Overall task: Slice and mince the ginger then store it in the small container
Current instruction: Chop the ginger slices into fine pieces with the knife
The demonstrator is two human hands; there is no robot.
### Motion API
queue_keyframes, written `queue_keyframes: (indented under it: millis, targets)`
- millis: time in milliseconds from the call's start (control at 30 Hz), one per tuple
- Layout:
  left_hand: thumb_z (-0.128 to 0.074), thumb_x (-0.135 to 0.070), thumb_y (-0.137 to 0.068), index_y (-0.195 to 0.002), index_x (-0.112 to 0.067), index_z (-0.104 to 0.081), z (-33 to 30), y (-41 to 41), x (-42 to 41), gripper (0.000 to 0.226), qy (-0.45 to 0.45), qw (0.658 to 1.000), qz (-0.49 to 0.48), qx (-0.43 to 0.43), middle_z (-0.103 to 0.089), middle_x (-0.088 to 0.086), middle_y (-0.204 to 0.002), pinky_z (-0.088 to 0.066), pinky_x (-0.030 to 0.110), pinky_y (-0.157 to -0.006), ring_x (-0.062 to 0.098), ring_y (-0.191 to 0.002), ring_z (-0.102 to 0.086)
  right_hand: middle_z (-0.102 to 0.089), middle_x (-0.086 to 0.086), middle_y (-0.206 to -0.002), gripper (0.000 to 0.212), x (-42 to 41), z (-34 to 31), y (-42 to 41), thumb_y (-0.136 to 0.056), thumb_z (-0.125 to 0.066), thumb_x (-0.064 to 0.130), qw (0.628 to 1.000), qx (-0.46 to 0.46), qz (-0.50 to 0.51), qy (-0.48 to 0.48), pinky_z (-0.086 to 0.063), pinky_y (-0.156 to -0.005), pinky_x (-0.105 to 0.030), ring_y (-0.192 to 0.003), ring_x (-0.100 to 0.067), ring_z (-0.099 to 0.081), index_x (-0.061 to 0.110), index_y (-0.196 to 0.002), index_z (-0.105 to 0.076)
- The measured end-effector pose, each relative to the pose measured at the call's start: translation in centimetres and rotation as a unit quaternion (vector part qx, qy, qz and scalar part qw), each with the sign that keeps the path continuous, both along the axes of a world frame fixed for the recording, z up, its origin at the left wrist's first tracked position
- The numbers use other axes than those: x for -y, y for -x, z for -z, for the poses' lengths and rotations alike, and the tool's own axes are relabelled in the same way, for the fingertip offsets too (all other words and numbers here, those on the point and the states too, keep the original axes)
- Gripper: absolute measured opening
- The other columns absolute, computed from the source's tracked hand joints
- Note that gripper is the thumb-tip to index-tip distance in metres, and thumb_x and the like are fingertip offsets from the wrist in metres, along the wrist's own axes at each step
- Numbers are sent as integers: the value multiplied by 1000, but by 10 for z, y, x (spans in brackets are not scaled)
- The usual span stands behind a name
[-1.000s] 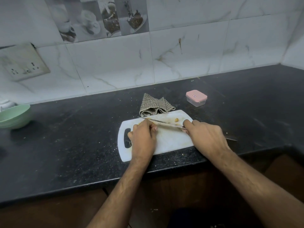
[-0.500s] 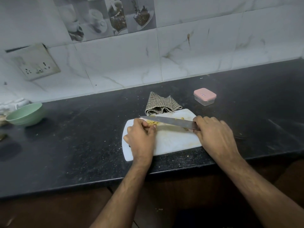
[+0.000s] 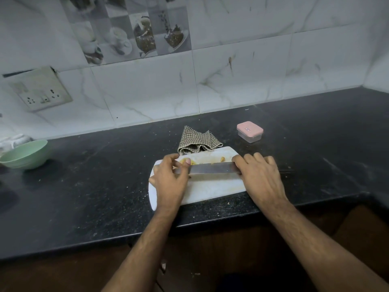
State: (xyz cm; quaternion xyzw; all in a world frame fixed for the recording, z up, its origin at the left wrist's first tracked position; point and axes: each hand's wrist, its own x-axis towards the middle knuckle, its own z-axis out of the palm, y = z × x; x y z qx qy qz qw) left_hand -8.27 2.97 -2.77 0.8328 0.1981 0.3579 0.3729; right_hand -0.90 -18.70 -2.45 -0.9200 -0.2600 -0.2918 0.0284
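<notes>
A white cutting board point(image 3: 212, 189) lies at the counter's front edge. My right hand point(image 3: 260, 175) grips the handle of a knife point(image 3: 213, 168), whose flat blade lies across the board, pointing left. My left hand point(image 3: 170, 178) rests over the blade's tip end, thumb on the blade, fingers curled toward a bit of yellowish ginger point(image 3: 185, 160). More ginger bits point(image 3: 222, 159) lie along the board's far edge behind the blade. The small clear container with a pink lid point(image 3: 249, 131) stands shut on the counter behind and to the right of the board.
A folded checked cloth point(image 3: 196, 143) lies against the board's far edge. A green bowl point(image 3: 25, 153) sits at far left on the black counter point(image 3: 94, 175). A switch plate point(image 3: 40, 89) hangs on the tiled wall.
The knife blade has turned flat and shifted toward the near side of the ginger. My left hand has moved onto the blade's tip. The camera view has tilted up and closer.
</notes>
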Motion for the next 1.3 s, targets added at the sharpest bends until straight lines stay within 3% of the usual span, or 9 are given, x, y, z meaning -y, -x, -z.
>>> queue_keyframes:
  millis: [133, 300, 533, 700, 800, 900, 967, 1100, 1300]
  targets:
    - [-68, -44, -93, -73, -27, -71, -4, 0, -7, 26, -21, 999, 45, -15, -68, -19, -67, -49, 46, -91, 2, -71, -63, -59, 3, -90, 29, 0, 1, 0, -89, -65, 20, 1000, 12, 1, -5, -36, -72, -39, -85, -23, -52, 27, -115, -57]
    - [-78, -33, -90, -78, -25, -77, -24, -7, -17, 15, 61, 997, 47, -8, -71, -12, -65, -58, 36, -71, -3, -59, -62, -58, 4, -98, 31, -2, 1, 1, -94, -57, 23, 1000, -20, 2, 11, -38, -76, -39, -91, -22, -51, 31, -124, -51]
    - [-77, -35, -90, -89, -29, -81, -51, -24, -17, 7, -40, 998, 4, -38, -72, -17, -85, -28, 38, -92, 9, -92, -64, -60, 2, -102, 30, 1, -7, 7, -97, -53, 21, 997, -44, 58, 13, -40, -81, -39, -96, -22, -53, 29, -126, -49]
    - [-77, -36, -89, -85, -41, -72, -31, -25, -19, 8, -2, 1000, -4, 1, -70, -15, -81, -49, 53, -97, 11, -86, -68, -60, 1, -103, 25, -1, -12, 13, -97, -55, 22, 991, -69, 114, -3, -44, -76, -36, -95, -21, -58, 28, -121, -50]
    - [-66, -41, -96, -87, -33, -72, -21, -26, -17, 13, 8, 1000, 6, 14, -71, -16, -74, -43, 45, -98, 9, -79, -68, -58, 2, -100, 22, 0, -11, 14, -98, -54, 21, 990, -75, 121, -6, -43, -62, -33, -89, -19, -59, 27, -118, -49]
    - [-53, -44, -104, -79, -22, -69, -20, -23, -7, 37, -34, 999, -14, -20, -70, -9, -70, -24, 35, -85, 12, -75, -64, -56, 2, -98, 18, 0, -9, 13, -100, -52, 20, 990, -78, 119, -1, -42, -55, -31, -86, -17, -59, 25, -117, -49]
    - [-58, -39, -102, -82, -23, -71, -20, -25, -7, 28, -76, 996, -23, -38, -67, -11, -71, -21, 35, -82, 16, -82, -61, -56, 3, -96, 15, 0, -10, 12, -100, -50, 22, 990, -76, 115, -1, -45, -55, -32, -84, -17, -59, 25, -115, -50]
    - [-66, -33, -96, -94, -30, -77, -21, -35, -6, 12, -155, 981, 16, -115, -67, -16, -87, -23, 36, -83, 15, -102, -55, -57, 3, -97, 13, 0, -9, 12, -102, -44, 26, 991, -79, 109, -8, -48, -58, -33, -86, -17, -60, 25, -114, -49]
    - [-55, -34, -103, -111, -33, -77, -15, -52, 2, 23, -272, 926, 65, -252, -58, 1, -117, -30, 42, -94, 27, -116, -43, -58, 3, -97, 12, -1, -5, 8, -102, -47, 26, 990, -82, 113, -22, -48, -57, -32, -86, -17, -60, 25, -114, -51]
